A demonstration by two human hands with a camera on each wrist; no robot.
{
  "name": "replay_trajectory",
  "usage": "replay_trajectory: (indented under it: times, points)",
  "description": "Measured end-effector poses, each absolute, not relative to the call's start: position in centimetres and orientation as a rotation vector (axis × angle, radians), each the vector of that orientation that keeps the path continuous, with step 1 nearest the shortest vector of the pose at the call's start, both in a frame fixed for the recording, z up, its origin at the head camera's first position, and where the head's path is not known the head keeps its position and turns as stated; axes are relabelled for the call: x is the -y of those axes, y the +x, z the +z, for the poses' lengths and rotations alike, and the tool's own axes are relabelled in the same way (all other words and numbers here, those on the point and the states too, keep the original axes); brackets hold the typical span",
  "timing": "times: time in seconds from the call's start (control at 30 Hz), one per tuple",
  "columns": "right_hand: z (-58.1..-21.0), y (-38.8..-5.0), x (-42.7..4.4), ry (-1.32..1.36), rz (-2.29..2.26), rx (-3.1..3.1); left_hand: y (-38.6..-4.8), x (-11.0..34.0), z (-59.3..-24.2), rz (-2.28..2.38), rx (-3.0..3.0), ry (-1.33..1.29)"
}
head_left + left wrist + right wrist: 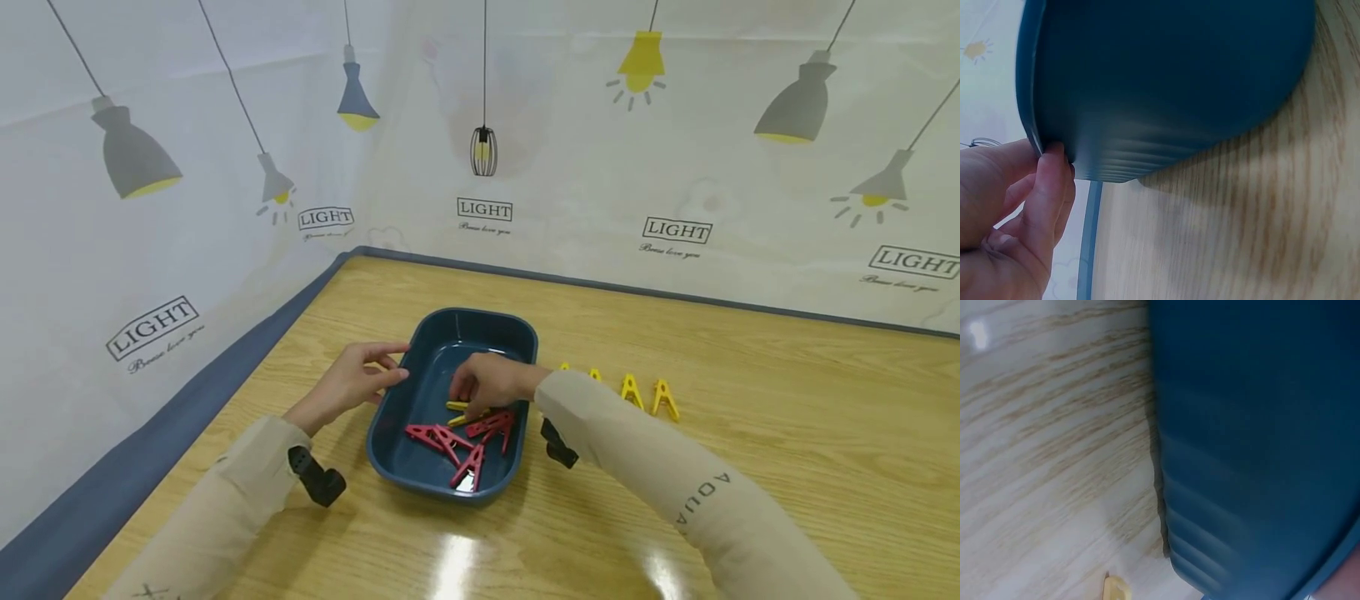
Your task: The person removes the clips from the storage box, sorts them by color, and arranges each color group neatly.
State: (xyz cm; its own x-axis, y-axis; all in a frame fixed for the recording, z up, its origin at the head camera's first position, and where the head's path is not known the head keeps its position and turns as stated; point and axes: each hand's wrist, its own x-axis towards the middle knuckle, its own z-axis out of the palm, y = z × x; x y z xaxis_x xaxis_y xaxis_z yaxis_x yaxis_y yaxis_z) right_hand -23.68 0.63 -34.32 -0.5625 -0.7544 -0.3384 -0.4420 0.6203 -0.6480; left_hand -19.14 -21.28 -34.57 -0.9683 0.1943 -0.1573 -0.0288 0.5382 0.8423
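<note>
A dark blue rectangular basin (420,392) stands on the wooden table. My left hand (360,375) pinches its left rim, with the thumb inside and fingers outside; the left wrist view shows the fingers (1050,200) against the basin's outer wall (1166,75). Reaching over the right rim, my right hand (489,383) is inside the basin with bent fingers on a yellow clothespin (468,418). The hand partly hides the yellow pieces there. Several red clothespins (468,467) lie in the basin's near half. In the right wrist view the basin wall (1241,425) hides most of that hand.
Several yellow clothespins (664,400) form a row on the table (787,433) right of the basin, some partly behind my right forearm. A printed cloth (570,150) with lamp drawings hangs behind and left of the table. Black wrist cameras (315,477) sit on both sleeves.
</note>
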Motion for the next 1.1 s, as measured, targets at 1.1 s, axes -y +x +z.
replay_trajectory:
  times: [1.1]
  points:
    - [-34.6,-23.0,-0.1,-1.112,-0.764,-2.224,-19.0,21.2,-34.3,1.397,-2.535,0.151]
